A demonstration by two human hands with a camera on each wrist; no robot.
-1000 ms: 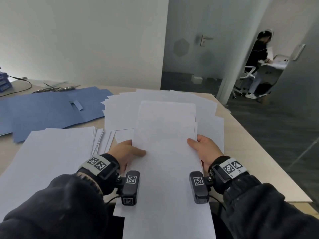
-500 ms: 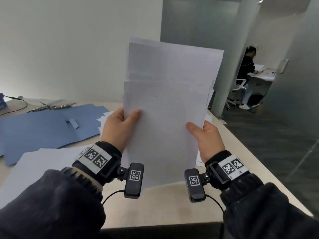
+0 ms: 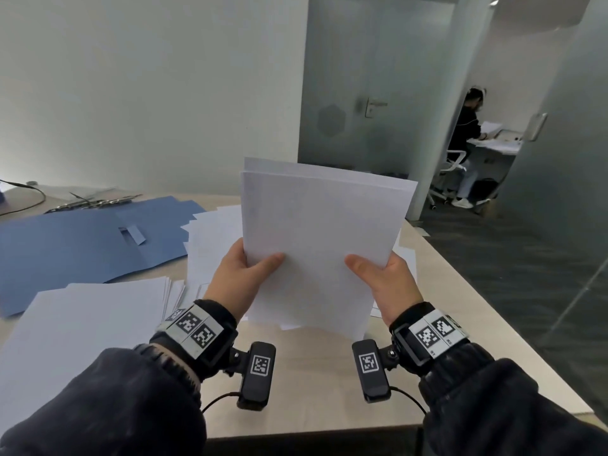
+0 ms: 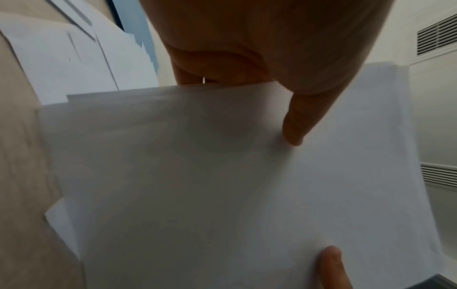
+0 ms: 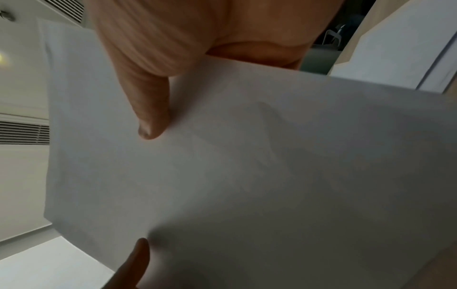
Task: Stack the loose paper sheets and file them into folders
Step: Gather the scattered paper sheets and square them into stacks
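Your left hand [image 3: 235, 278] and right hand [image 3: 385, 279] pinch the papers [image 3: 324, 238] between thumbs and fingers; they look light, floppy and slippery, so grip both side edges.

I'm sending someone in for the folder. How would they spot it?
Start at the beige table and go to its far left side, left of the white sheets held up in both hands. The blue folder lies open and flat there: it is the only blue thing among white paper.
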